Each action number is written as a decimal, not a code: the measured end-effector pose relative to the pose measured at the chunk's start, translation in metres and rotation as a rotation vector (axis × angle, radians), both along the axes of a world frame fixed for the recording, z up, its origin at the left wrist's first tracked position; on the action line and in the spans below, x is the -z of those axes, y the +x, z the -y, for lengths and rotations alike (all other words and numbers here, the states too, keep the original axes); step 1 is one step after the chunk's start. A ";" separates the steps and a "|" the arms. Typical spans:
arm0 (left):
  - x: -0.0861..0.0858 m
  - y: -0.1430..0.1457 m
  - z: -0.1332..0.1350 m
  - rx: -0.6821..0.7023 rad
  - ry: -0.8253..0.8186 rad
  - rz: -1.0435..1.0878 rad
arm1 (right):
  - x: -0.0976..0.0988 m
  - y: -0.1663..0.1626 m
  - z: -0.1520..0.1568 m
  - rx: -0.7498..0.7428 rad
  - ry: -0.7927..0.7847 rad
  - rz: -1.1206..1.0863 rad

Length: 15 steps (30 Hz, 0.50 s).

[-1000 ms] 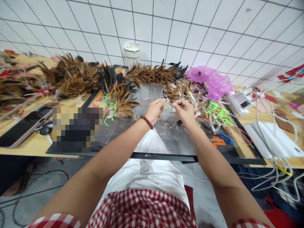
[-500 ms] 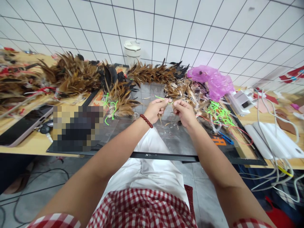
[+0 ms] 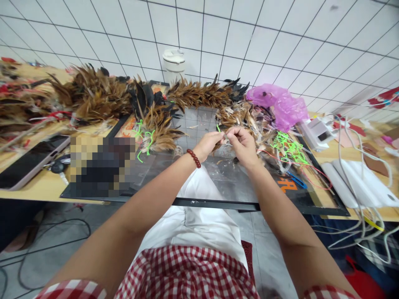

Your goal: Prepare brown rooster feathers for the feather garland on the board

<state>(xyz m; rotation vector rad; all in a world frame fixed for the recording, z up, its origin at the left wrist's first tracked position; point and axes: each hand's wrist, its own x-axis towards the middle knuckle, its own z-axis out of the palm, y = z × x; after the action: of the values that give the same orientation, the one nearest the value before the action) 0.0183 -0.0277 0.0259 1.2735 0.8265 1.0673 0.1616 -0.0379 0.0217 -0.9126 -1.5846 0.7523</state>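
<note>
My left hand (image 3: pixel 208 145), with a red bead bracelet on its wrist, and my right hand (image 3: pixel 241 143) meet over the clear mat (image 3: pixel 230 182) in the middle of the table. Both are closed in a pinch on a small bunch of brown feathers (image 3: pixel 222 140) bound with a green cord whose end (image 3: pixel 217 128) sticks up between the fingers. The fingertips touch each other. More loose brown feathers (image 3: pixel 237 116) lie just behind my hands.
Brown and black feather bundles (image 3: pixel 93 97) line the back and left. A pile of green cords (image 3: pixel 288 149), a pink plastic bag (image 3: pixel 277 104), a white cup (image 3: pixel 173 66), a phone (image 3: pixel 29 162), keys (image 3: pixel 57 168) and white cables (image 3: pixel 352 166) lie around.
My hands have drawn closer together until they touch. The green cord that stretched out to the left is now mostly gathered in, with only a short end showing.
</note>
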 end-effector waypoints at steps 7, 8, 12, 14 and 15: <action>-0.002 -0.003 -0.002 0.000 0.334 -0.428 | 0.006 0.004 -0.005 0.104 0.092 0.056; -0.002 -0.004 -0.003 -0.006 0.378 -0.474 | 0.006 0.005 -0.005 0.115 0.122 0.082; -0.002 -0.005 -0.004 -0.004 0.475 -0.630 | 0.003 0.003 -0.003 0.152 0.189 0.163; -0.003 -0.005 -0.003 0.019 0.503 -0.684 | 0.003 0.001 -0.002 0.162 0.208 0.197; -0.003 -0.004 -0.002 0.031 0.515 -0.708 | 0.002 0.001 -0.002 0.160 0.216 0.208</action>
<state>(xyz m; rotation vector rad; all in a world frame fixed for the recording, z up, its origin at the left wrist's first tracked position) 0.0140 -0.0254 0.0290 2.1604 1.0814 0.8227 0.1627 -0.0361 0.0194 -0.9681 -1.7124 0.3739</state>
